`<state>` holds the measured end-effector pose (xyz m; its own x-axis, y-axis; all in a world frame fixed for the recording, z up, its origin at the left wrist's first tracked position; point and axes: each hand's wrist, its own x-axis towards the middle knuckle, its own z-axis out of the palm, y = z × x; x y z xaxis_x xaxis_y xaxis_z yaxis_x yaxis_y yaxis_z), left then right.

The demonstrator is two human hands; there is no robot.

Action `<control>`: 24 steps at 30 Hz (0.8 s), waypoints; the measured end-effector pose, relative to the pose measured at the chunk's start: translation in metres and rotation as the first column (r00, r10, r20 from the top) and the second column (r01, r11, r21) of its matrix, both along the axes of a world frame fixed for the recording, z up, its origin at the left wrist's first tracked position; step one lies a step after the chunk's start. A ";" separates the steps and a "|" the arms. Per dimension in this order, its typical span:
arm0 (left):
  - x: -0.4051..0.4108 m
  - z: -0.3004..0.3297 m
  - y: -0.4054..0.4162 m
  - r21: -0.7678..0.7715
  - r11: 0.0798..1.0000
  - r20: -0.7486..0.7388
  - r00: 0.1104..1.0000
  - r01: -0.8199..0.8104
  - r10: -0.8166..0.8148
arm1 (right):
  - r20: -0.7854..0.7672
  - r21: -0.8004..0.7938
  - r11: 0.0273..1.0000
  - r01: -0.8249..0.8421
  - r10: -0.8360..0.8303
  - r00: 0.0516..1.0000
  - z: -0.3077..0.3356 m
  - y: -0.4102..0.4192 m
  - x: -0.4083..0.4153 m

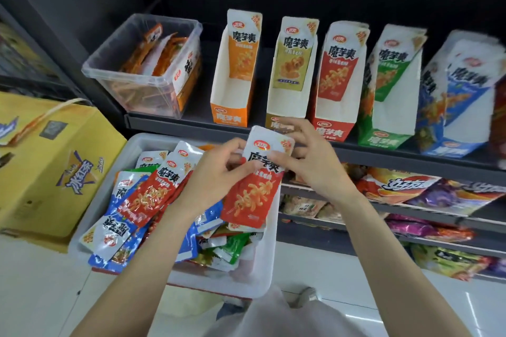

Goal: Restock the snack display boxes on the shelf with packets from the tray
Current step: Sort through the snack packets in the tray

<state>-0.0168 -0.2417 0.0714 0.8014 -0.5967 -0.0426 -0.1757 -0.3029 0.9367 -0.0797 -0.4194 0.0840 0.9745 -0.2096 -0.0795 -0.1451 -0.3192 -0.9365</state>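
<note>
Both hands hold a stack of red snack packets (252, 194) upright above the white tray (262, 262). My left hand (219, 172) pinches the stack's left edge, and my right hand (309, 161) grips its top right corner. The tray holds several loose red, blue and green packets (142, 200). On the shelf stand the display boxes: orange (232, 115), brown (276, 115), red (332, 128), green (383, 139) and blue (449, 145). The orange and brown boxes each show one packet at the back. The red box sits just behind my right hand.
A clear plastic tub (147, 85) of orange packets stands at the shelf's left end. A yellow drinks carton (54, 167) sits left of the tray on the floor. Lower shelves (410, 208) at the right carry other snack bags. White floor lies below.
</note>
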 end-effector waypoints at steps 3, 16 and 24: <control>0.003 0.028 -0.029 -0.016 0.999 0.204 0.978 0.037 -0.033 | 0.119 -0.166 0.986 -0.018 0.038 0.992 0.029 -0.025 -0.004; 0.064 0.022 -0.140 0.279 0.954 0.808 0.563 -0.112 -0.170 | 0.580 -0.459 0.603 0.652 -0.352 0.734 0.094 -0.150 0.038; 0.071 0.004 -0.148 0.369 0.916 0.807 0.543 -0.159 -0.232 | 0.287 -0.792 0.513 0.330 -0.164 0.944 0.056 -0.155 0.104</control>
